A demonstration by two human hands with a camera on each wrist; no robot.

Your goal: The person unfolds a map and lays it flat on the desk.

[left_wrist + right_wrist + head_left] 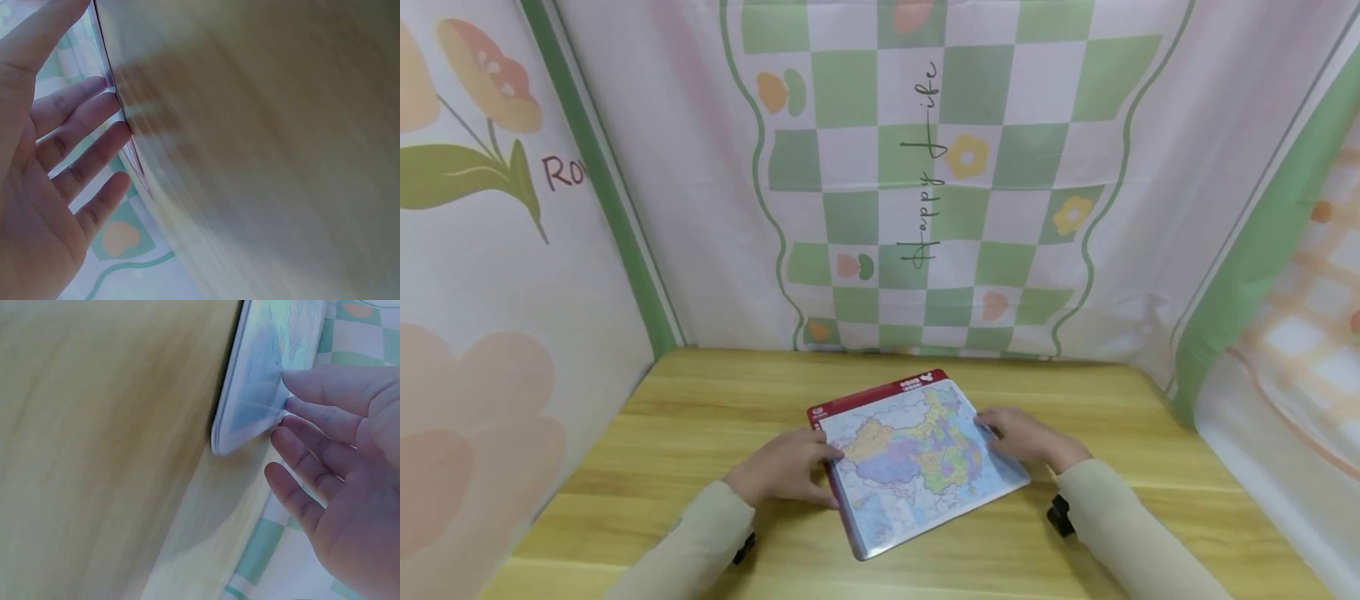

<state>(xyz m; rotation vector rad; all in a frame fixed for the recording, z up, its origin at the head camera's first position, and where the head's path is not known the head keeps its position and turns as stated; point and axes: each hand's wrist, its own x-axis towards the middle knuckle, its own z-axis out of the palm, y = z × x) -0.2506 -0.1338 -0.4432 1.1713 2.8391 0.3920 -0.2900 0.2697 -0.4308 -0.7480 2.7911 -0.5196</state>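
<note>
My two hands were apart, on opposite sides of a flat rectangular board printed with a multicoloured map. The fingers of my left hand (786, 469) were fairly straight and slightly spread, their tips touching its left edge, the thumb nearer my body. At the right edge, the thumb of my right hand (1030, 440) lay against the map face, with the fingertips gathered close beside it; I could not tell whether they pinched the edge.

The map board (910, 458) lay between them, face up and turned at a slant, over the middle of a yellow wood-grain table (1090, 396). A dark red band (868, 400) with white lettering ran along its far edge, and its corners were rounded. Pale cream sleeves (696, 533) covered my forearms, and a small black object (1060, 517) showed below the right cuff, another (744, 550) below the left.

Behind the table hung a white fabric sheet (647, 142) with a green-and-white checkered panel (910, 92), small flowers and the sideways words "Happy Life". On the left, a large peach-coloured flower (490, 75) was printed above green leaves; on the right ran a wide green stripe (1247, 292).
</note>
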